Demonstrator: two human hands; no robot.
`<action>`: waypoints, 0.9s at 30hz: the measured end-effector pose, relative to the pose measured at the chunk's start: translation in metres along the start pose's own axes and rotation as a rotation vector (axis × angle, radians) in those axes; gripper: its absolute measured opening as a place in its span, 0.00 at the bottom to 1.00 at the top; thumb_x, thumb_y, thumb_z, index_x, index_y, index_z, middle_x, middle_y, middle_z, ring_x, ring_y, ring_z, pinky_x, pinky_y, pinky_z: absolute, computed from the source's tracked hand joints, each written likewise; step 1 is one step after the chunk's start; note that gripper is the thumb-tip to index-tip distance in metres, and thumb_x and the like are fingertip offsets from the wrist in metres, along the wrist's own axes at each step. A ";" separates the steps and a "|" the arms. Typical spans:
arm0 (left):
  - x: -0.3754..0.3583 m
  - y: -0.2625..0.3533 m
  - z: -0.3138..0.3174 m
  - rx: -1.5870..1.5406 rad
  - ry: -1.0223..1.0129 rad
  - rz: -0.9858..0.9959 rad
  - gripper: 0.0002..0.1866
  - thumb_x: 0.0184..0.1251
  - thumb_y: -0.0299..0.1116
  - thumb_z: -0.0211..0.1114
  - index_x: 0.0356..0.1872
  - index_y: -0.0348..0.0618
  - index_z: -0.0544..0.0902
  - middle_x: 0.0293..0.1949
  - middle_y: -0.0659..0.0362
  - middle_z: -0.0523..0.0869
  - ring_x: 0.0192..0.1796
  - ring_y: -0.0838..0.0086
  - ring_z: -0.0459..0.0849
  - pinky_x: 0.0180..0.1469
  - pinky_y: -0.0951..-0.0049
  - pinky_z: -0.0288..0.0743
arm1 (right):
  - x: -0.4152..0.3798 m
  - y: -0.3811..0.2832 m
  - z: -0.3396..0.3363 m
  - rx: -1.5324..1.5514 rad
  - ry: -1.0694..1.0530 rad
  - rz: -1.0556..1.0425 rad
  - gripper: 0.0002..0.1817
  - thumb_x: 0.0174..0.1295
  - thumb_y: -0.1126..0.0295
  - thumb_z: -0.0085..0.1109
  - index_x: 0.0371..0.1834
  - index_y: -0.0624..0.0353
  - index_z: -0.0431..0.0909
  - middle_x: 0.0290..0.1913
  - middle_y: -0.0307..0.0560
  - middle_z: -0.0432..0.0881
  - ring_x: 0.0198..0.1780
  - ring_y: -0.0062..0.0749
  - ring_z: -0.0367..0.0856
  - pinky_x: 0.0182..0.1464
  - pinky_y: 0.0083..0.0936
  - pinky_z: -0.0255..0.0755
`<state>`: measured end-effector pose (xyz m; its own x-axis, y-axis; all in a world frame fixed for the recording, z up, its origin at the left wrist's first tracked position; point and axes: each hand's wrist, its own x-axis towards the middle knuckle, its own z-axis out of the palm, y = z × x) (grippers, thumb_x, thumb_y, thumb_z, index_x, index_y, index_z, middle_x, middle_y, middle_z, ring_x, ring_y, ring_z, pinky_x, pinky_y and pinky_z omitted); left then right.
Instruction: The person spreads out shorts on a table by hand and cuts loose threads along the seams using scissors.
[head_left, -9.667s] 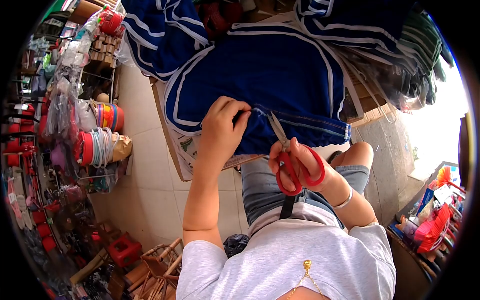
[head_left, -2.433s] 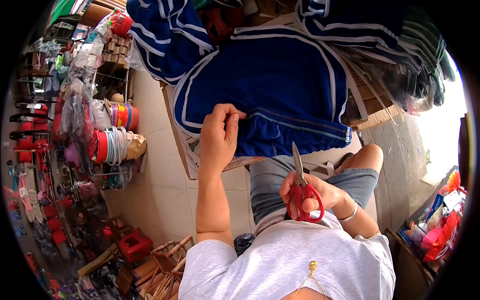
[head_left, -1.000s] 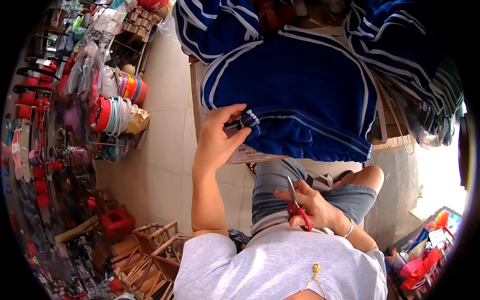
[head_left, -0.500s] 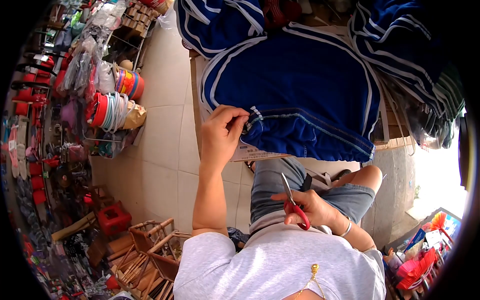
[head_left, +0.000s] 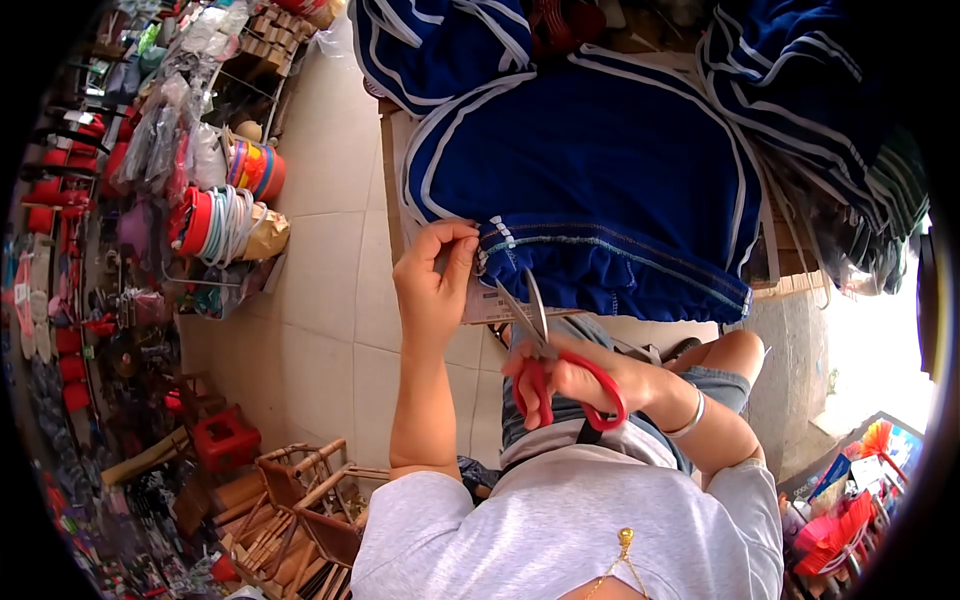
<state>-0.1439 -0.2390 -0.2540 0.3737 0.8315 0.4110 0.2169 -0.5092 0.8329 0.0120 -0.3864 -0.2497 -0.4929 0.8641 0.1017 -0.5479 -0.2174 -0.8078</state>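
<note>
A blue garment (head_left: 590, 160) with white stripes is spread over a cardboard-topped table, its gathered hem along the near edge. My left hand (head_left: 436, 275) pinches the hem's left corner between thumb and fingers. Red-handled scissors (head_left: 540, 320) are in my right hand (head_left: 570, 383), with fingers through the handles. Their blades stand partly apart and point up at the hem, just right of my left hand. Whether the blade tips touch the cloth I cannot tell.
More striped blue clothing (head_left: 790, 100) lies at the right, with another piece (head_left: 440, 60) at the back left. Crowded shelves line the left side. Wooden chairs (head_left: 310, 490) and a red stool (head_left: 228, 440) stand at lower left.
My right hand has raised the scissors toward the hem, and their blades have opened. My left hand has shifted slightly left with the hem's corner.
</note>
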 end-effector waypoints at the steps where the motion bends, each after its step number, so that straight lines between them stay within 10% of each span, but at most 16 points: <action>1: 0.001 -0.001 0.001 0.052 0.028 0.129 0.04 0.65 0.27 0.65 0.35 0.37 0.82 0.30 0.62 0.84 0.32 0.82 0.79 0.36 0.83 0.72 | 0.004 -0.003 -0.001 0.044 0.046 0.091 0.42 0.64 0.35 0.43 0.57 0.71 0.63 0.34 0.44 0.76 0.34 0.27 0.81 0.39 0.21 0.76; 7: -0.006 0.007 -0.002 -0.002 0.074 -0.110 0.04 0.65 0.27 0.65 0.35 0.37 0.82 0.29 0.63 0.85 0.31 0.81 0.79 0.35 0.83 0.72 | 0.024 -0.013 -0.001 -0.062 0.169 0.135 0.43 0.66 0.32 0.34 0.52 0.69 0.70 0.22 0.41 0.75 0.25 0.28 0.81 0.26 0.16 0.72; 22: -0.023 0.001 0.011 0.139 0.195 0.033 0.03 0.68 0.26 0.62 0.36 0.38 0.80 0.31 0.63 0.83 0.32 0.84 0.78 0.36 0.84 0.71 | 0.043 -0.017 -0.001 -0.077 0.274 0.203 0.38 0.69 0.37 0.35 0.50 0.68 0.70 0.22 0.42 0.75 0.23 0.26 0.81 0.23 0.14 0.71; 27: -0.026 0.002 0.012 0.034 0.204 0.018 0.02 0.69 0.25 0.60 0.38 0.38 0.79 0.33 0.63 0.84 0.33 0.83 0.78 0.37 0.84 0.72 | 0.046 -0.018 0.000 0.014 0.303 0.210 0.34 0.63 0.36 0.48 0.38 0.64 0.70 0.22 0.43 0.74 0.20 0.27 0.79 0.22 0.18 0.73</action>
<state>-0.1422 -0.2641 -0.2679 0.1882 0.8484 0.4948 0.2438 -0.5284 0.8132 -0.0011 -0.3431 -0.2305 -0.3740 0.8948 -0.2437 -0.4666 -0.4087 -0.7844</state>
